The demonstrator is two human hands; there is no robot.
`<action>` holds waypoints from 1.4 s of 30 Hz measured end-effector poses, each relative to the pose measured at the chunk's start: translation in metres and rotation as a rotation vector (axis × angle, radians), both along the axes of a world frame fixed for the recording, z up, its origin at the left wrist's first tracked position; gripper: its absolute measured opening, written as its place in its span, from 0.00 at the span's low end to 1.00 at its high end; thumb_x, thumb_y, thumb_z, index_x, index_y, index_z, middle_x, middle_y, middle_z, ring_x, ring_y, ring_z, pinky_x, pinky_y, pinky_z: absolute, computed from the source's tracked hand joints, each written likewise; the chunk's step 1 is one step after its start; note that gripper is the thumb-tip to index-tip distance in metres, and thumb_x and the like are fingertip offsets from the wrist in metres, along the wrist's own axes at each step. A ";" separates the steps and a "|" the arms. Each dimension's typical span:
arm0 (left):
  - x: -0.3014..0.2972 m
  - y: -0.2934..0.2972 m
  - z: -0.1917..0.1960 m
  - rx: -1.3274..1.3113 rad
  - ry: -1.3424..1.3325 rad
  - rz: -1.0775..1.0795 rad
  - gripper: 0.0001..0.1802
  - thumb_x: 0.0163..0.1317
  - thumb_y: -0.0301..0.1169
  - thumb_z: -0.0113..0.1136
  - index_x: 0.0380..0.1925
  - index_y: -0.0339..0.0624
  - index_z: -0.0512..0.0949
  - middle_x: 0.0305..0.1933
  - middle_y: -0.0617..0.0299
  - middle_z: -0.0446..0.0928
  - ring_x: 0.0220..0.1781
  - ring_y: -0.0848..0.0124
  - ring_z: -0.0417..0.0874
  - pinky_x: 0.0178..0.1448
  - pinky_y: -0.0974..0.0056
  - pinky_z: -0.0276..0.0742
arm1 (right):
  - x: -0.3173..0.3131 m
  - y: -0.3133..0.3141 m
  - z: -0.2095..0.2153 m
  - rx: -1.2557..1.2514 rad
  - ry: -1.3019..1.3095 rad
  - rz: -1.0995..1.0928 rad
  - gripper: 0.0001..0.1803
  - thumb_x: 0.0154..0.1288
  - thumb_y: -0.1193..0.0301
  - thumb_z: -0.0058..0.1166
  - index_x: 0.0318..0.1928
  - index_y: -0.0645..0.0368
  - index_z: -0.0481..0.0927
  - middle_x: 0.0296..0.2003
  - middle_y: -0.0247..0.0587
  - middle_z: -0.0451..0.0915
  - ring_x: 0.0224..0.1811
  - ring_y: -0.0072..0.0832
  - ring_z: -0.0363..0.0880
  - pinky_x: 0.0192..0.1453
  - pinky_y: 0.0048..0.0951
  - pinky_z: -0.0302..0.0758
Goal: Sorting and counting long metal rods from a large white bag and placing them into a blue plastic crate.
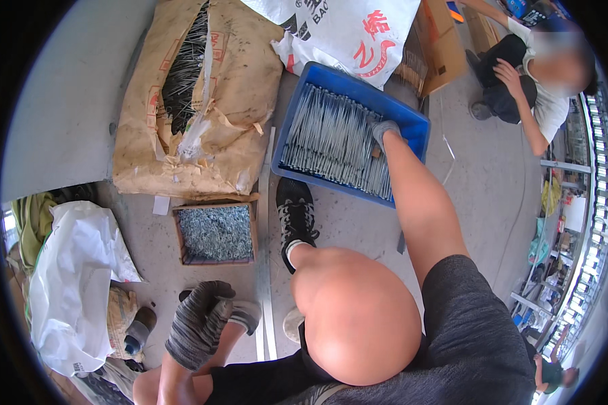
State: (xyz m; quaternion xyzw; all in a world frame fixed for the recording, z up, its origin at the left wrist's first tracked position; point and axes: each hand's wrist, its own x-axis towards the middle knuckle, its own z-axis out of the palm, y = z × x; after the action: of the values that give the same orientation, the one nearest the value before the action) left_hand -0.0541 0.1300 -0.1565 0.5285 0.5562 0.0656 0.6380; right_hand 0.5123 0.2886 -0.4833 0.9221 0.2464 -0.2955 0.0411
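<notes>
A blue plastic crate [420, 128] holds many thin metal rods [331, 138] laid side by side in dense rows. My right hand [386, 132], in a grey glove, reaches into its right part and rests at the rods; its fingers point away and are mostly hidden. Low on the left, my left hand [201, 325] wears a dark grey striped glove. Its fingers are curled closed, and whatever they hold, if anything, is out of sight. Beyond that hand stands a small open box [252, 233] full of small shiny metal pieces [216, 231].
A torn brown paper sack [240, 88] exposes dark metal rods [186, 74]. White sacks lie at the top [358, 27] and at left [74, 290]. Cardboard [442, 47] stands behind the crate. A person [547, 81] crouches at upper right, near a metal rack [567, 297].
</notes>
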 end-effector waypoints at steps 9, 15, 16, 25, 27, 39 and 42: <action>-0.003 0.004 -0.010 -0.048 0.008 0.016 0.17 0.74 0.41 0.57 0.50 0.38 0.78 0.40 0.62 0.79 0.39 0.75 0.78 0.45 0.68 0.76 | -0.008 0.020 0.004 0.031 0.184 -0.155 0.52 0.59 0.44 0.66 0.75 0.59 0.60 0.73 0.48 0.64 0.73 0.46 0.65 0.74 0.47 0.65; 0.001 0.010 -0.011 -0.093 -0.003 0.017 0.17 0.74 0.41 0.58 0.50 0.39 0.78 0.40 0.62 0.80 0.41 0.74 0.78 0.47 0.67 0.76 | -0.015 0.026 0.014 0.055 0.314 -0.244 0.50 0.58 0.48 0.69 0.74 0.59 0.63 0.71 0.46 0.68 0.72 0.43 0.67 0.74 0.46 0.63; 0.004 0.011 -0.010 -0.097 -0.007 0.015 0.17 0.74 0.41 0.58 0.50 0.39 0.78 0.40 0.62 0.80 0.41 0.74 0.78 0.47 0.67 0.76 | -0.012 0.024 0.016 0.116 0.374 -0.274 0.49 0.58 0.49 0.69 0.73 0.59 0.63 0.70 0.46 0.70 0.71 0.42 0.68 0.74 0.45 0.63; 0.008 0.013 -0.011 -0.046 -0.016 -0.025 0.15 0.74 0.39 0.56 0.50 0.39 0.78 0.42 0.61 0.80 0.43 0.72 0.80 0.50 0.66 0.77 | 0.020 0.011 -0.013 0.293 0.129 -0.091 0.36 0.62 0.56 0.64 0.67 0.61 0.72 0.63 0.47 0.77 0.63 0.42 0.76 0.69 0.37 0.70; 0.009 0.014 -0.011 -0.052 -0.032 -0.026 0.15 0.75 0.38 0.56 0.51 0.38 0.77 0.42 0.61 0.80 0.40 0.74 0.79 0.46 0.67 0.77 | 0.044 -0.003 -0.013 0.341 0.152 -0.158 0.40 0.61 0.52 0.65 0.68 0.60 0.71 0.66 0.50 0.74 0.66 0.42 0.73 0.71 0.38 0.67; 0.023 0.013 -0.018 -0.088 -0.125 -0.014 0.12 0.71 0.29 0.57 0.51 0.36 0.78 0.43 0.54 0.83 0.45 0.66 0.85 0.53 0.63 0.79 | 0.118 -0.017 -0.022 0.605 0.164 -0.428 0.10 0.70 0.61 0.59 0.40 0.54 0.80 0.20 0.36 0.75 0.16 0.33 0.74 0.21 0.40 0.77; 0.003 0.005 -0.012 -0.097 -0.007 0.035 0.12 0.71 0.30 0.58 0.51 0.37 0.78 0.43 0.54 0.83 0.46 0.66 0.85 0.52 0.63 0.79 | 0.027 -0.006 -0.057 0.362 0.150 -0.333 0.14 0.69 0.58 0.60 0.42 0.56 0.80 0.21 0.38 0.77 0.16 0.34 0.75 0.20 0.41 0.76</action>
State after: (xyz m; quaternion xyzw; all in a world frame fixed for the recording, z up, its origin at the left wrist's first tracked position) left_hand -0.0510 0.1352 -0.1688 0.4868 0.5658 0.0517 0.6635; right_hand 0.5391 0.2828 -0.5403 0.9178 0.1425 -0.3168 -0.1921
